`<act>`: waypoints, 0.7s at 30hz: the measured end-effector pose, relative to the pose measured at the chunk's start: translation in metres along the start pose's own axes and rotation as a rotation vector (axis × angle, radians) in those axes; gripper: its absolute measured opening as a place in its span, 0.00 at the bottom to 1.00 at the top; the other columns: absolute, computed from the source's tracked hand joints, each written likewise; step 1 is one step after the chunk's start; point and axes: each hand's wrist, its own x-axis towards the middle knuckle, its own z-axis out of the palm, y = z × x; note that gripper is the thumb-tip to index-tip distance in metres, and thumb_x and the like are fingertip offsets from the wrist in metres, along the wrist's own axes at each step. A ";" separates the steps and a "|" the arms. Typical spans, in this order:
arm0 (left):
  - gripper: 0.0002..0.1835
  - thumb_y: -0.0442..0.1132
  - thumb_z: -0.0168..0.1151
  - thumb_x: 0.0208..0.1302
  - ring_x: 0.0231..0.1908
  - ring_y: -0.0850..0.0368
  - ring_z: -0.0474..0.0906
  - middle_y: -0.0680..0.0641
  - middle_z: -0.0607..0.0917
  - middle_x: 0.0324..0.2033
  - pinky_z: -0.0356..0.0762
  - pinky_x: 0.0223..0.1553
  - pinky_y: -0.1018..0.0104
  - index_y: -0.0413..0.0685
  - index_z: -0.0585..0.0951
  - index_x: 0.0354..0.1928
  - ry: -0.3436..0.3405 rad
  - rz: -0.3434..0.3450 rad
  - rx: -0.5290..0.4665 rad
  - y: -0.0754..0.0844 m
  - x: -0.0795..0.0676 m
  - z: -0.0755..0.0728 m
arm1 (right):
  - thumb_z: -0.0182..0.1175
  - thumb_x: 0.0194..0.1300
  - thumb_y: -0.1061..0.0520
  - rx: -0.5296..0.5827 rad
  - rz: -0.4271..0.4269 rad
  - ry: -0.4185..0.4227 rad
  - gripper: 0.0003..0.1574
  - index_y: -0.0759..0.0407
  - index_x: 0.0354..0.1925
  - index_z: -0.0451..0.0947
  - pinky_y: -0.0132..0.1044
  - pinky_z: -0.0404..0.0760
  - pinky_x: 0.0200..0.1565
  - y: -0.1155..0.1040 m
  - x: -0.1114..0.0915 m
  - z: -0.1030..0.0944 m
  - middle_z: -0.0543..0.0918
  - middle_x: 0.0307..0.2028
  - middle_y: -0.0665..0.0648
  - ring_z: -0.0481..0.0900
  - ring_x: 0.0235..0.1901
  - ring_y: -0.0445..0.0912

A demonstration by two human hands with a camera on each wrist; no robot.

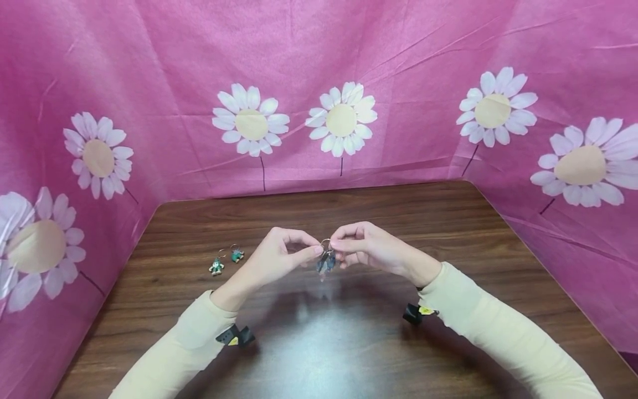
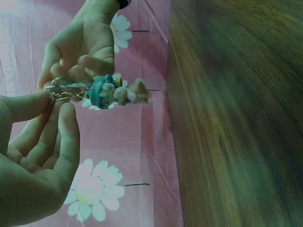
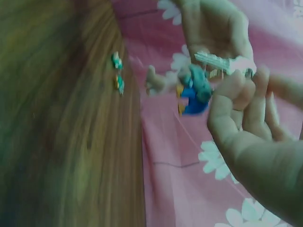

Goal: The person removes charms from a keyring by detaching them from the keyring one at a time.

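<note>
A pink cloth printed with white flowers is hung around a brown wooden table. On the table's left part, two small green figures, a nearer one and a farther one, are laid side by side, each fitted with a ring. To their right, a metal key ring is pinched between the thumb and fingers of the left hand and is held above the table. From it a silver key, a blue figure and a pale pinkish figure are hung between the hands. The ring's other side is pinched by the right hand; whether the key's head is also gripped there cannot be told. Both arms are covered by cream sleeves.
</note>
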 end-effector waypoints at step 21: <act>0.03 0.42 0.68 0.68 0.37 0.59 0.83 0.54 0.89 0.32 0.82 0.43 0.61 0.53 0.88 0.38 -0.097 0.032 0.196 -0.006 -0.009 -0.004 | 0.66 0.70 0.57 -0.425 0.063 -0.124 0.15 0.71 0.42 0.82 0.55 0.88 0.37 0.000 -0.001 0.002 0.85 0.30 0.63 0.83 0.28 0.49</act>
